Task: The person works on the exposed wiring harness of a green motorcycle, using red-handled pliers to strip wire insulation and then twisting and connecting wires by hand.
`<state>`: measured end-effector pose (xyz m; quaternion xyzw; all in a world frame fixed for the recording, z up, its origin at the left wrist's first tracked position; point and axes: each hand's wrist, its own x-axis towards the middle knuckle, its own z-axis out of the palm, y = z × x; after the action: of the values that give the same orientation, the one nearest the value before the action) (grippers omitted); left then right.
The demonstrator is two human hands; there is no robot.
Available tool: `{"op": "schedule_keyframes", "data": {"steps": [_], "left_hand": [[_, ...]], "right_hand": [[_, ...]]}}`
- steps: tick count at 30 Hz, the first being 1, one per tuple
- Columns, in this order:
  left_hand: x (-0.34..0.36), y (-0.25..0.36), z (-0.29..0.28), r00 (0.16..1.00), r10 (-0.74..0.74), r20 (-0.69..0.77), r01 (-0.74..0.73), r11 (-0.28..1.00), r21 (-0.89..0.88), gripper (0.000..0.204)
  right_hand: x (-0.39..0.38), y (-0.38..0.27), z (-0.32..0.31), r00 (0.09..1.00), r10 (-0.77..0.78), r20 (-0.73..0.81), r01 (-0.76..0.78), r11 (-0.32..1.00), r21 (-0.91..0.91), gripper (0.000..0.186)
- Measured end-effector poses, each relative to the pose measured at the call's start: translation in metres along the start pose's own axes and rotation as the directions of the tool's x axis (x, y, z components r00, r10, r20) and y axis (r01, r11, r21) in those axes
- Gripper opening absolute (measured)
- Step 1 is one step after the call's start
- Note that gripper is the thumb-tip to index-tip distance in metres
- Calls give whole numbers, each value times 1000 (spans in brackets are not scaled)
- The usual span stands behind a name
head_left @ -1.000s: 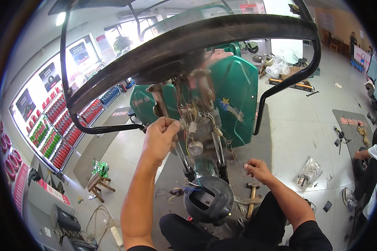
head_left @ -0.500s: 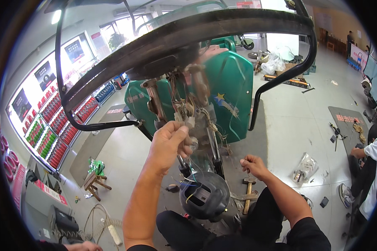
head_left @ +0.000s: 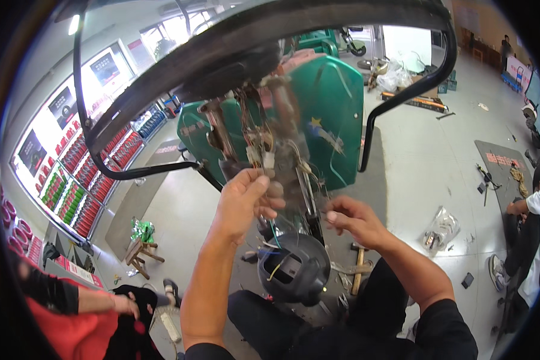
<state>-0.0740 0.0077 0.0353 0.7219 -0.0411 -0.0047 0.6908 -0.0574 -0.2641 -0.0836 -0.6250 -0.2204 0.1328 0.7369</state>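
My left hand (head_left: 249, 195) is closed in a pinch on a wire, just below the white plastic connectors (head_left: 261, 158) of an exposed wiring bundle (head_left: 255, 123). My right hand (head_left: 357, 222) is raised to the right of the fork tube (head_left: 309, 207), thumb and finger pressed together; what they hold, if anything, is too small to make out. Between my knees sits a round black headlight housing (head_left: 303, 252), with thin coloured wires coming out of it toward my left hand. Behind the wiring stands the green front panel (head_left: 336, 108) of a vehicle.
A black tubular frame (head_left: 411, 102) arches over the work. A hammer (head_left: 358, 270) lies by my right knee. On the floor are a plastic bag of parts (head_left: 441, 231) and a wooden stool (head_left: 143, 255). One person in red (head_left: 78, 324) is close at left; another person (head_left: 531, 258) crouches at right.
My right hand has come up and left toward the fork. My left hand stays by the connectors, slightly lower against them. A person in red has come into view at lower left.
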Motion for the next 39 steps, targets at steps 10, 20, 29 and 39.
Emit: {"op": "schedule_keyframes", "data": {"steps": [10,20,29,39], "left_hand": [[10,-15,4,999,16,51,-6,985,-175,27],[12,-11,12,1000,9,10,-7,975,-222,26],[6,-23,26,994,-75,78,90,975,-205,29],[-43,-60,47,896,-266,356,244,964,107,34]], "right_hand": [[5,-24,47,980,68,185,-102,978,180,37],[2,-25,53,952,93,291,-174,947,268,24],[-8,-26,8,965,71,253,-201,819,537,21],[-1,-18,-25,984,58,166,-151,767,624,21]]}}
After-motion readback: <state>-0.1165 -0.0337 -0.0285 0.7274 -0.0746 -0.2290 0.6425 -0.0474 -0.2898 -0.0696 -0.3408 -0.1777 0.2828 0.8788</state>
